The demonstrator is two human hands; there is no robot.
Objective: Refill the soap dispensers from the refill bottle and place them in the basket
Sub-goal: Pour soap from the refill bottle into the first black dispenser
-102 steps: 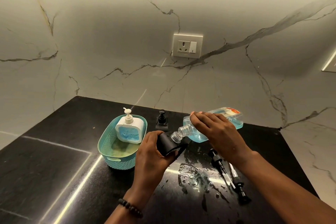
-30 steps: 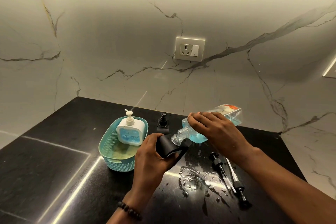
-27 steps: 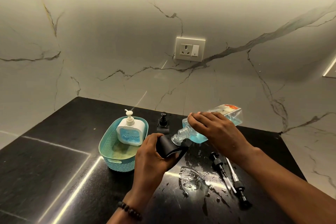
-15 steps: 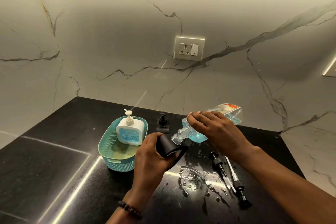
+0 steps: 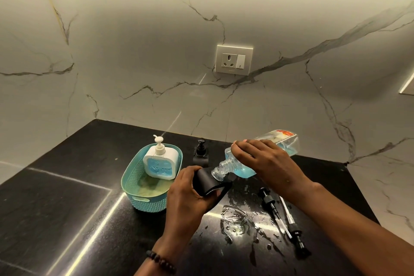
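Table (image 5: 67,219) was glossy black w/ pale seam lines and white light streaks. Wall (image 5: 134,51) was off-white marble w/ thin grey and dark veins. Basket (image 5: 143,203) was teal w/ a fine woven-dot pattern outside. Dispenser in it (image 5: 161,164) was white w/ a blue front panel and white pump. Refill bottle (image 5: 289,143) was clear plastic, blue liquid inside, orange-red and white label at its base. Dispenser held by the left hand (image 5: 207,180) was matte black. Second black dispenser (image 5: 201,152) behind it. Two pumps (image 5: 272,205) were black w/ clear tubes. Socket plate (image 5: 234,59) was white-grey. Wrist beads (image 5: 161,261) were dark brown-black.
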